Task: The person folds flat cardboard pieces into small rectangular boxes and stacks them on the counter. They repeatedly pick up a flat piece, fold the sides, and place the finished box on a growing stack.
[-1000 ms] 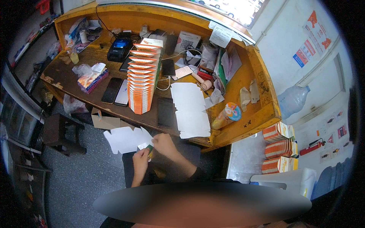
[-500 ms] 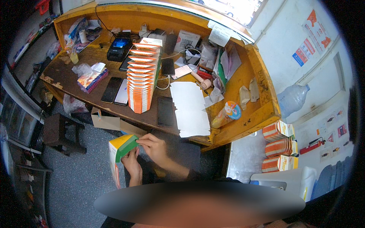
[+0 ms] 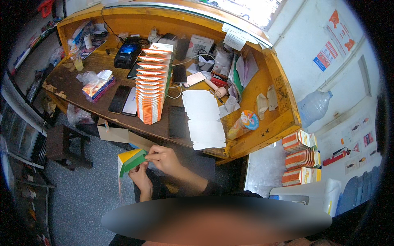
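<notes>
In front of the desk's near edge, a yellow, green and white cardboard carton [image 3: 132,160] hangs in my hands over the floor. My left hand [image 3: 140,179] grips its lower green edge with bent fingers. At the upper right corner, my right hand [image 3: 164,159] pinches the green flap between thumb and fingertips. The side of the carton facing away is hidden. On the desk above them stands a long row of nested orange and white cartons [image 3: 150,92]. To its right lie blank white cardboard sheets [image 3: 204,119].
The wooden desk [image 3: 74,96] holds several phones, a card terminal [image 3: 127,55], a tissue box [image 3: 97,87] and a small pink fan [image 3: 217,88]. Stacked cartons [image 3: 301,158] stand at right by a white jerrycan [image 3: 308,194]. A dark stool [image 3: 65,143] is at left.
The carton has tipped, so its white side now shows as only a thin strip. Both hands have stayed on it, shifting slightly.
</notes>
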Available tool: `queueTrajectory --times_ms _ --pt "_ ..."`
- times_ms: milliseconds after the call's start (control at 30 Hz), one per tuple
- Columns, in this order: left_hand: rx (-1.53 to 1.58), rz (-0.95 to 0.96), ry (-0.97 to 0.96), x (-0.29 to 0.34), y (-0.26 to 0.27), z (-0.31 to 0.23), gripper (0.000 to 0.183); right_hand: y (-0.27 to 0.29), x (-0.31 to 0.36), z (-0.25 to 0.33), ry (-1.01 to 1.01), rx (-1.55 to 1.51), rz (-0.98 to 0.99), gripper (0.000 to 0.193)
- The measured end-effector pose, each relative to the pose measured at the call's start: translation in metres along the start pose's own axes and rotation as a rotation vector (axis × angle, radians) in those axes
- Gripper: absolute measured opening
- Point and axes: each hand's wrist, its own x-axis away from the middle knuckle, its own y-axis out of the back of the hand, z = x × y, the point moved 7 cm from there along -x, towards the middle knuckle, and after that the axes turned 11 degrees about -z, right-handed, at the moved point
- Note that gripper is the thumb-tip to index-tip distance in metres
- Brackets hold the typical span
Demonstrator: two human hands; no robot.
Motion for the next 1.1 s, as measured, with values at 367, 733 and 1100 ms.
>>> queueTrajectory --times_ms 367,733,1100 --pt "-0.111 0.073 -0.07 0.0 -0.011 -0.019 0.023 -0.001 -0.003 0.002 -0.174 0.169 0.171 0.026" --pt "0.203 0.352 -0.077 0.008 -0.023 -0.022 0.051 -0.002 -0.006 0.018 0.255 0.31 0.05 0.039" --pt "-0.26 0.018 0.04 -0.024 0.007 -0.034 0.043 0.003 0.002 0.008 0.216 0.286 -0.087 0.017"
